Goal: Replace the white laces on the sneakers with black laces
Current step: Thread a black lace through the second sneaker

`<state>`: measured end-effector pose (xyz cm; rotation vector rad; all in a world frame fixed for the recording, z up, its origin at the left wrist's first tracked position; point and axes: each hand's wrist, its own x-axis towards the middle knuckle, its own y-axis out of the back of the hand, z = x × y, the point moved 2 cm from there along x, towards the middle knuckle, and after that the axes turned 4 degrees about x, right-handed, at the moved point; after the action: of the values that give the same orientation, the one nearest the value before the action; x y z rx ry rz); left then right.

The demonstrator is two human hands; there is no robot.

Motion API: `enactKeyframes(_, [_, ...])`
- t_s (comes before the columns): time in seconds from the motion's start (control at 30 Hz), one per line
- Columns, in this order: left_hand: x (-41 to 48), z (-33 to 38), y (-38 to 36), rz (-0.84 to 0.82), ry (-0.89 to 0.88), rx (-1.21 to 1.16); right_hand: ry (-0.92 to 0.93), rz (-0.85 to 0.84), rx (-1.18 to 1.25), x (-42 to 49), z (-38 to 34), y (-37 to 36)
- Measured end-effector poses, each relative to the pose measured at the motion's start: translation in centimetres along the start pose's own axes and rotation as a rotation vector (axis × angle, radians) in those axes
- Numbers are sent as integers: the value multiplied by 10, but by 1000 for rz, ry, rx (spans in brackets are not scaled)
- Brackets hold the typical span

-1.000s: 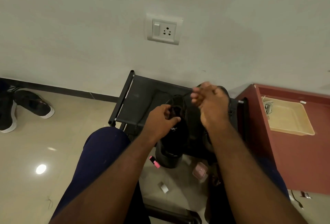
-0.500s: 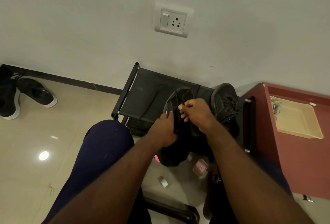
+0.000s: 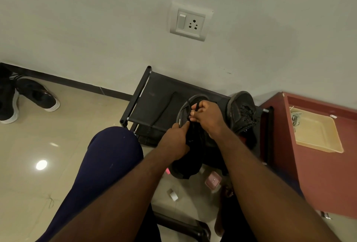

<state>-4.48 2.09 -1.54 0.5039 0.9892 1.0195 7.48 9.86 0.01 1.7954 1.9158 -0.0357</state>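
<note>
A black sneaker [image 3: 185, 156] stands toe-up against the low black rack [image 3: 154, 102], between my two hands. My left hand [image 3: 175, 139] grips its left side near the eyelets. My right hand [image 3: 207, 118] pinches a black lace [image 3: 197, 106] at the top of the shoe's tongue. The lace's loose length [image 3: 164, 110] trails left across the rack's fabric shelf. A second black sneaker [image 3: 242, 110], laced in black, lies on the rack to the right. The eyelets under my fingers are hidden.
A dark red cabinet [image 3: 316, 174] at the right carries a beige tray [image 3: 318, 137]. A pair of black shoes with white soles [image 3: 29, 99] sits on the floor at far left. Small items [image 3: 212, 180] lie on the tiles beneath the shoe. My knee [image 3: 112, 151] is at left.
My right hand came down from above the shoe to the tongue and now pinches the lace there. My left hand stayed on the shoe's side. The view tilted slightly.
</note>
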Motion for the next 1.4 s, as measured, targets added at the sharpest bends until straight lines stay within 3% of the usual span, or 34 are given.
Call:
enactKeyframes(0.43, [2,-1,6,-39,18,-153,-20,33,107,-7,6,5])
enactKeyframes(0.8, [-2,-5,3,-17,58,-222,-26,53,-280,0,0,-3])
enactKeyframes(1.07, [-4,-5,-3,20,33,-140,29,68,-492,-2,-5,-11])
enactKeyframes(1.4, [-8,-2,-4,22,22,-50,-25,103,-444,-3,-9,-9])
